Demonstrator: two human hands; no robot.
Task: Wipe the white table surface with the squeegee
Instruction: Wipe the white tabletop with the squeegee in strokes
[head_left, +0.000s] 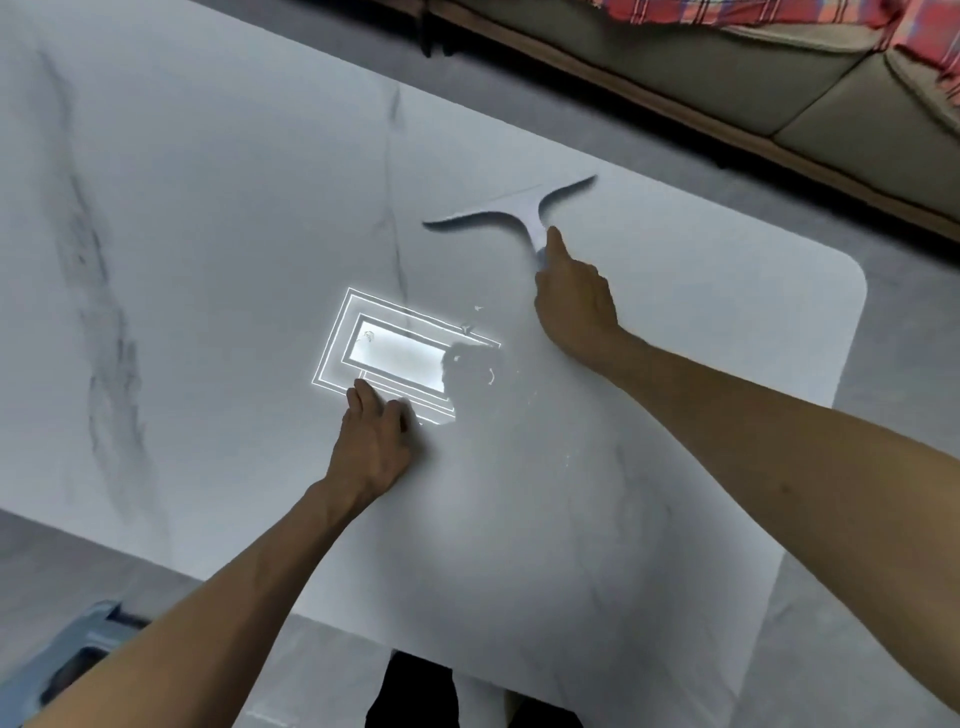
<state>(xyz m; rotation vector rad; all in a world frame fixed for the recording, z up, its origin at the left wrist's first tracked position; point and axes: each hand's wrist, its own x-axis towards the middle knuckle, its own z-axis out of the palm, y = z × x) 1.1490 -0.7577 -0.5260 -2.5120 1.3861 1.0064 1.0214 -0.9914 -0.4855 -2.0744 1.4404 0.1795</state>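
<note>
A pale grey squeegee with a wide curved blade lies against the white marble-veined table, toward its far right part. My right hand grips the squeegee's handle from the near side, index finger stretched along it. My left hand rests flat on the tabletop with fingers spread, closer to me and left of the squeegee. Small water drops and streaks glisten on the surface between the two hands, beside a bright reflection of a ceiling light.
A beige sofa with a red plaid cloth runs along the far side, beyond a strip of grey floor. The table's rounded corner is at right. A blue-grey object sits on the floor at lower left.
</note>
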